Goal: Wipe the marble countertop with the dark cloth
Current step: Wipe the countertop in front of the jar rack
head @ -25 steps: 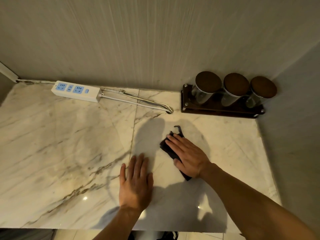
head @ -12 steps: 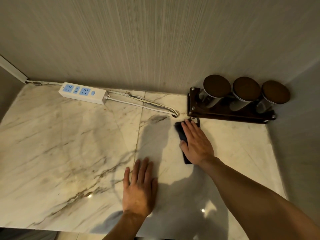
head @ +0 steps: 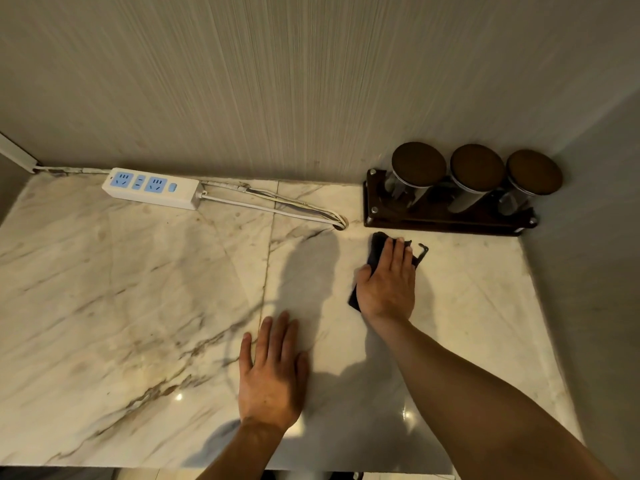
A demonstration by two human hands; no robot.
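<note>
The marble countertop [head: 138,306] is white with brown veins and fills the lower view. A dark cloth [head: 378,251] lies flat on it near the back right, just in front of the jar rack. My right hand [head: 389,282] presses palm-down on the cloth and covers most of it; the cloth's edges and a small loop show around the fingers. My left hand [head: 273,372] rests flat on the bare marble nearer the front edge, fingers spread, holding nothing.
A dark wooden rack [head: 443,220] with three lidded glass jars [head: 476,174] stands in the back right corner. A white power strip [head: 152,188] lies along the back wall, its cables [head: 277,209] running to a hole in the counter. Walls close the back and right.
My right hand has slid the cloth away from me and to the right, up to the front of the jar rack. My left hand has stayed flat in place.
</note>
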